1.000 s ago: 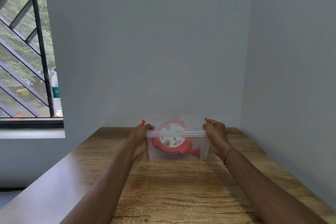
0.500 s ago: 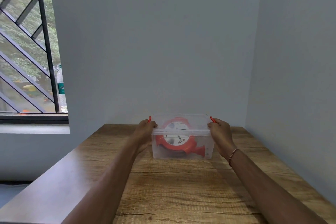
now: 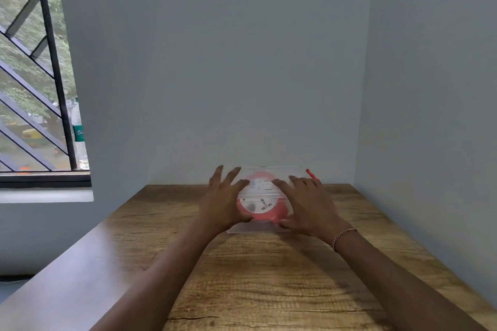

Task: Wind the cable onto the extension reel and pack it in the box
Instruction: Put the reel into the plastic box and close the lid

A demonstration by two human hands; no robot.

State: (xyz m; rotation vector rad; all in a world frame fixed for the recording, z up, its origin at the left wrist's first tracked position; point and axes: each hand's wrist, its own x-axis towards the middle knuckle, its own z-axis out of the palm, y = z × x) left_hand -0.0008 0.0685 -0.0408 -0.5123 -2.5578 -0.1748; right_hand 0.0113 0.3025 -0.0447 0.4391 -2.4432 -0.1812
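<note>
A clear plastic box (image 3: 271, 169) with its lid on stands near the far wall on the wooden table (image 3: 269, 277). Inside it lies the orange extension reel (image 3: 259, 196) with a white face; no cable shows outside the box. A red latch (image 3: 312, 173) sticks up at the box's right end. My left hand (image 3: 224, 200) is in front of the box's left part, fingers spread. My right hand (image 3: 309, 204) is in front of the right part, fingers spread too. Neither hand grips anything. Whether the palms touch the box I cannot tell.
Grey walls close the table at the back and on the right. A barred window (image 3: 32, 75) is at the left, with a plastic bottle (image 3: 78, 137) on its sill. The table's left edge runs diagonally toward me.
Both hands have let go of the red latches at the box's ends and moved inward, in front of the box, fingers spread. The box stays in place.
</note>
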